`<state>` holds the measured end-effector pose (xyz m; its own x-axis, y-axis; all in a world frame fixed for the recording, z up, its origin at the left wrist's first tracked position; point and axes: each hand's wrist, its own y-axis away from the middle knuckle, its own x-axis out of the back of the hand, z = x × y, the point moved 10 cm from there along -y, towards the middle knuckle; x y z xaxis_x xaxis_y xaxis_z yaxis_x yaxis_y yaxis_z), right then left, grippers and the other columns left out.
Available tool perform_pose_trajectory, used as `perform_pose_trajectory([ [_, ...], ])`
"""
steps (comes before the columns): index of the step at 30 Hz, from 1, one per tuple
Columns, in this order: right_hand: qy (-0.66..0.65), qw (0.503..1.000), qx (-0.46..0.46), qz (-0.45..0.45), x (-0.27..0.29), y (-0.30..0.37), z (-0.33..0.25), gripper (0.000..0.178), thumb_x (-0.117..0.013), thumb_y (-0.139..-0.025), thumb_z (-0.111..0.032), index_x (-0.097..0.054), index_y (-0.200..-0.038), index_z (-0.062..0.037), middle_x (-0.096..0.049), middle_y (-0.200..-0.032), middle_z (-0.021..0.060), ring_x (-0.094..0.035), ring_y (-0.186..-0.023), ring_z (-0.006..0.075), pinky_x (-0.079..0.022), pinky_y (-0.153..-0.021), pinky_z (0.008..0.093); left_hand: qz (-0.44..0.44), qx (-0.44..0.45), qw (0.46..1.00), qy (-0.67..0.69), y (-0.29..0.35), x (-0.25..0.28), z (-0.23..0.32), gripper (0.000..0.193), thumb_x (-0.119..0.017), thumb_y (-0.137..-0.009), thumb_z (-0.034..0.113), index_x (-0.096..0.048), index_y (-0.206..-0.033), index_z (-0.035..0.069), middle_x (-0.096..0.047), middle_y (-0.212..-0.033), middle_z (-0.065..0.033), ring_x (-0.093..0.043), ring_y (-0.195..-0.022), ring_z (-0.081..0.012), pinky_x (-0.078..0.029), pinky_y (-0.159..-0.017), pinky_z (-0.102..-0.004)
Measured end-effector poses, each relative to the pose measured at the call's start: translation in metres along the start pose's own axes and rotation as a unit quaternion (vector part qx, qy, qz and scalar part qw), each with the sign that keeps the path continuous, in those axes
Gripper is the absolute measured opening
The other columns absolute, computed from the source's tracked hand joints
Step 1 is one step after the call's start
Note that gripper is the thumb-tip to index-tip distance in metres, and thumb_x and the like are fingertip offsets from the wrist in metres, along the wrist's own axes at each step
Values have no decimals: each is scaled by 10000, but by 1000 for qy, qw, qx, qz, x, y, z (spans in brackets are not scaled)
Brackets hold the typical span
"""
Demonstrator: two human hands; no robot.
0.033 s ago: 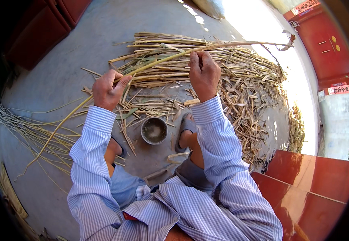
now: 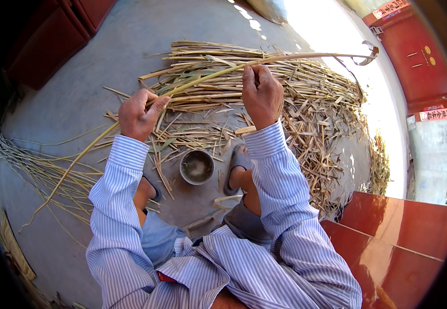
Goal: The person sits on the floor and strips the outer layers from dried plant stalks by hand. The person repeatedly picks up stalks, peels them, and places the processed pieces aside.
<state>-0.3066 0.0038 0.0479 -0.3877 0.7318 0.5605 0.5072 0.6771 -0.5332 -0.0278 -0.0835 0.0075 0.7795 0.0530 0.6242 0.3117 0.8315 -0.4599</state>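
Note:
A long, thin yellow-green plant stalk point(image 2: 208, 77) stretches across in front of me, bowed and tilted up to the right. My left hand point(image 2: 138, 114) is closed round it, thumb pointing right along the stalk. Farther right, my right hand point(image 2: 262, 95) is closed with its fingertips at the stalk, gripping it; the fingers' undersides are hidden. The thin end droops to the lower left, and a dry curled leaf hangs at the far right end. Below my hands, a heap of cut stalks point(image 2: 208, 100) lies on the floor.
A round metal bowl point(image 2: 197, 167) of murky liquid stands between my feet. Long thin stalks point(image 2: 43, 172) lie at left. Dry leaf scraps point(image 2: 321, 149) spread at right, near a glossy red-brown surface point(image 2: 388, 232). Dark red furniture point(image 2: 53, 41) stands at far left, a red door point(image 2: 421, 62) at far right.

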Motion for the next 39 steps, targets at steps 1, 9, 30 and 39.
perform_pose_trajectory([
  [1, 57, 998, 2, -2, 2, -1, -2, 196, -632, -882, -239, -634, -826, -50, -644, -663, 102, -627, -579, 284, -468, -532, 394, 2, -8, 1000, -7, 0, -1, 3, 331, -776, -778, 332, -616, -729, 47, -614, -627, -109, -590, -552, -280, -438, -500, -363],
  [9, 58, 995, -81, 31, 0, -12, 22, 195, -630, -802, -244, -626, -788, -49, -636, -635, 108, -635, -593, 281, -469, -554, 400, 40, -67, 995, -68, 3, -11, 29, 306, -785, -762, 309, -605, -740, 63, -607, -640, -97, -593, -588, -280, -450, -530, -388],
  [30, -392, 874, -262, -120, -39, 2, 56, 195, -485, -939, -162, -613, -939, -14, -581, -725, 32, -498, -603, 96, -437, -574, 235, -11, -25, 1000, -10, -6, -11, 27, 356, -724, -830, 369, -615, -742, 42, -632, -650, -102, -605, -583, -254, -447, -527, -364],
  [39, -455, 846, -258, -103, -39, -2, 58, 185, -418, -895, -141, -472, -732, -74, -320, -531, -34, -293, -456, 81, -258, -429, 262, -67, 51, 993, 83, -1, -30, 12, 374, -750, -821, 364, -599, -735, 33, -593, -628, -76, -517, -541, -168, -412, -501, -321],
])
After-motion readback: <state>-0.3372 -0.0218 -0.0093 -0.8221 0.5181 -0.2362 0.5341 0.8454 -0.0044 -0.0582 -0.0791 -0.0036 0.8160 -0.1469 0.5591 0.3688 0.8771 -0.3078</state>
